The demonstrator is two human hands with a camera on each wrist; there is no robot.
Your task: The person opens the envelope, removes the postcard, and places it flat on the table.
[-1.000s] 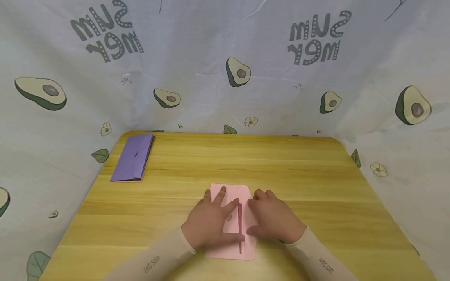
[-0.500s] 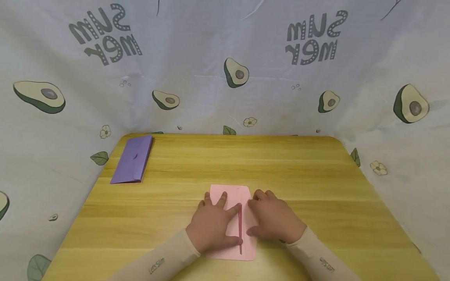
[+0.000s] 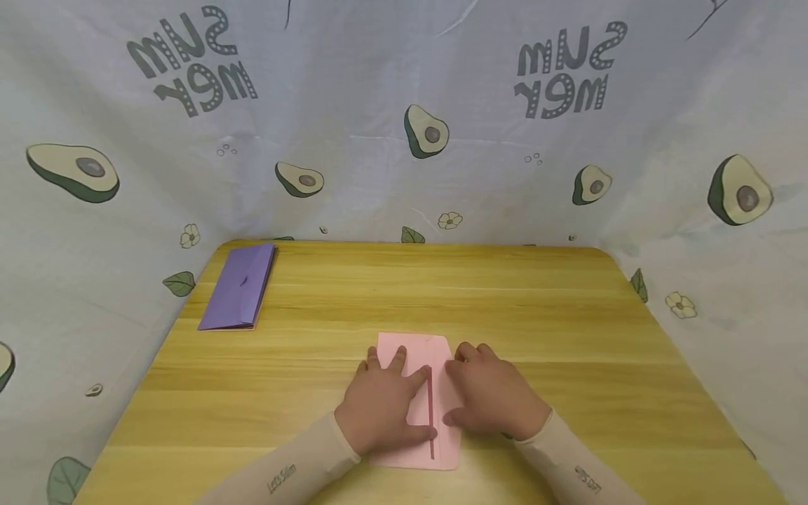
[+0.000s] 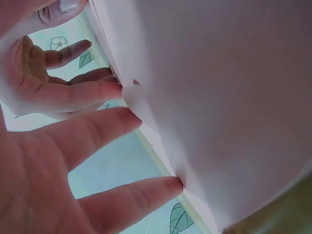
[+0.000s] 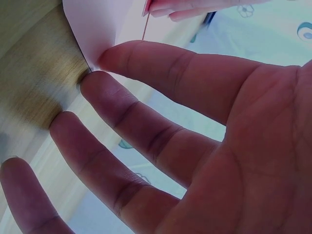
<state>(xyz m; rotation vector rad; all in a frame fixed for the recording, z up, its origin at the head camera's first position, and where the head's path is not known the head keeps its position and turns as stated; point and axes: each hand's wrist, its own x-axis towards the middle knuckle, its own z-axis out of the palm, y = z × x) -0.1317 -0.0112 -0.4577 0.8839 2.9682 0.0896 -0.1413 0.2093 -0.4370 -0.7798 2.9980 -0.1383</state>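
Note:
A pink envelope lies flat on the wooden table, its flap side up and the flap to the right. Along the flap runs a narrow dark-pink strip. My left hand rests on the envelope body with fingers spread, its index fingertip and thumb at the strip. At the flap's right edge, my right hand touches the paper with index finger and thumb. In the right wrist view its fingers are nearly straight, the other fingertips on the table. The left palm covers part of the envelope.
A purple envelope lies at the table's far left corner, with a lighter edge showing beneath it. A white cloth printed with avocados hangs behind and beside the wooden table.
My left hand has shifted slightly right and toward me over the pink envelope, then stayed there. The right hand and the envelope have hardly moved.

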